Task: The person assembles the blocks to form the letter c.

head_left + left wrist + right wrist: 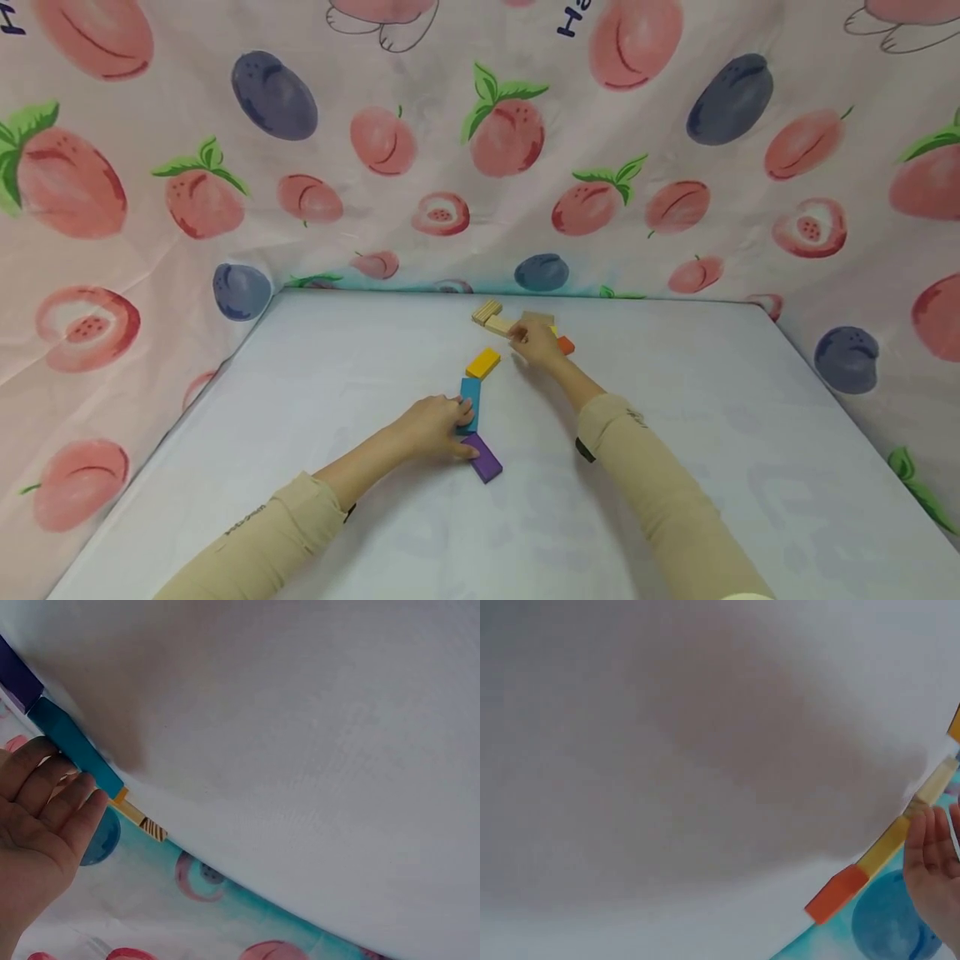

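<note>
In the head view my left hand (437,427) is over two wooden blocks. Its fingers touch the blue block (470,404), and its thumb rests on the purple block (486,460). From the left wrist the fingers look nearly straight against the blue block (79,746). Farther off, my right hand (536,343) pinches the near end of a plain wooden block (498,324) between thumb and forefinger. The thumb is out of sight in the right wrist view. A yellow-orange block (483,363) lies between the hands, just beyond the blue one.
A striped wooden block (487,312) lies at the plain block's far end. Beside the right hand are another plain block (538,318), a partly covered yellow block (554,331) and an orange-red block (566,345). Fruit-print cloth (442,150) rises behind the white table (337,350).
</note>
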Demonstrator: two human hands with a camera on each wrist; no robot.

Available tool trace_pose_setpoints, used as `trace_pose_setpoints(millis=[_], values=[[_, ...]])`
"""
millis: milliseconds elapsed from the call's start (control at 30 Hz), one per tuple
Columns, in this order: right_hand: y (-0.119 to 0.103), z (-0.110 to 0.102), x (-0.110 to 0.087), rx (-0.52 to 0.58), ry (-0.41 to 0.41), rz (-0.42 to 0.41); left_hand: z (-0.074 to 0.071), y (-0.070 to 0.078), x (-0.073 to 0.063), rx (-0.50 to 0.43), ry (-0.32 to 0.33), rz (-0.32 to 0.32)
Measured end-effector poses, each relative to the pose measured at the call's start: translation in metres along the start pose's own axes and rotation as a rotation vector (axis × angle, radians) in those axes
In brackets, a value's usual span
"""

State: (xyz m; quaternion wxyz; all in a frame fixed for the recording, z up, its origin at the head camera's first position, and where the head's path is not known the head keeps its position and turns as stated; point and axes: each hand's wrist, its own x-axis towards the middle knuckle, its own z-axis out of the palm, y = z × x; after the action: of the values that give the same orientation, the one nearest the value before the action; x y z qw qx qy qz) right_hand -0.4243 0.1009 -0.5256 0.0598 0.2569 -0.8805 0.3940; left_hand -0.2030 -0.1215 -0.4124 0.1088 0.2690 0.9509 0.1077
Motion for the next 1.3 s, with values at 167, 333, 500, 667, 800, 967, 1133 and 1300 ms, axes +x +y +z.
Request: trace_pose_setpoints(millis=[167, 333, 500, 667, 800, 967, 1133, 1300], values=[[-0.081, -0.044, -0.023, -0.104, -0.015, 0.115, 0.001, -0.001, -0.001, 0.019, 0.021, 0.028], [-0.104, -0.063, -0.034, -0.212, -0.035, 0.176, 0.002, -0.001, -0.001, 0.013, 0.024, 0.032], [-0.101, -0.074, -0.036, -0.227, -0.047, 0.186, 0.002, -0.002, -0.003, 0.021, 0.026, 0.025], [-0.096, -0.086, -0.038, -0.23, -0.029, 0.154, 0.002, -0.002, -0.003, 0.03, 0.036, 0.033], [-0.089, -0.092, -0.04, -0.262, -0.021, 0.129, 0.002, -0.002, -0.003, 0.021, 0.039, 0.036], [-0.084, -0.096, -0.042, -0.273, -0.054, 0.13, 0.003, -0.002, -0.003, 0.032, 0.034, 0.025], [-0.08, -0.096, -0.04, -0.244, -0.144, 0.229, 0.003, -0.001, -0.003, 0.025, 0.031, 0.024], [-0.073, -0.094, -0.035, -0.275, -0.2, 0.258, 0.001, 0.0, -0.003, 0.019, 0.029, 0.015]])
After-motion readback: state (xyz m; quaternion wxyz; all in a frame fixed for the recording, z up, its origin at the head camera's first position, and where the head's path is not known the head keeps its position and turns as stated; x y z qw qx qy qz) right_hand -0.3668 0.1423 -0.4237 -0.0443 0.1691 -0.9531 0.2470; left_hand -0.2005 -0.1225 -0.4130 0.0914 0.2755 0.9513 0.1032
